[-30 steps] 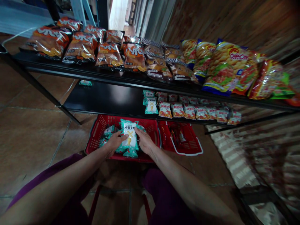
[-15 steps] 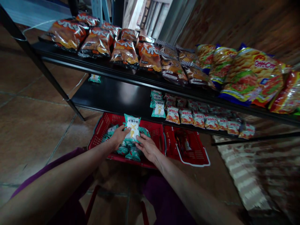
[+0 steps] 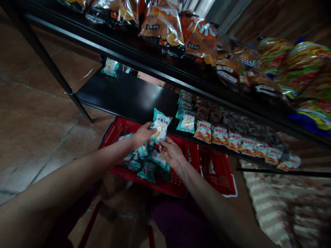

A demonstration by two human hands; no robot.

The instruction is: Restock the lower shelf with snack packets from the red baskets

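A small teal and white snack bag (image 3: 160, 128) is held up between my two hands, its printed face toward me. My left hand (image 3: 142, 135) grips its left edge, the thumb lying across the front. My right hand (image 3: 171, 150) pinches its lower right corner with fingers and thumb. Below them a red basket (image 3: 178, 184) stands on the floor, with several more teal snack bags (image 3: 147, 172) piled inside. On the lower shelf (image 3: 121, 93), just beyond my hands, a short row of matching teal bags (image 3: 186, 121) sits upright.
Red and white snack bags (image 3: 219, 135) line the lower shelf to the right. One teal bag (image 3: 110, 66) stands at its far left. Larger orange chip bags (image 3: 165, 29) crowd the upper shelf (image 3: 103, 51). A second red basket (image 3: 217, 175) stands beside the first.
My hands have lifted the snack bag slightly up and to the right, toward the lower shelf, and it is now tilted. The view has dipped and come closer to the shelves.
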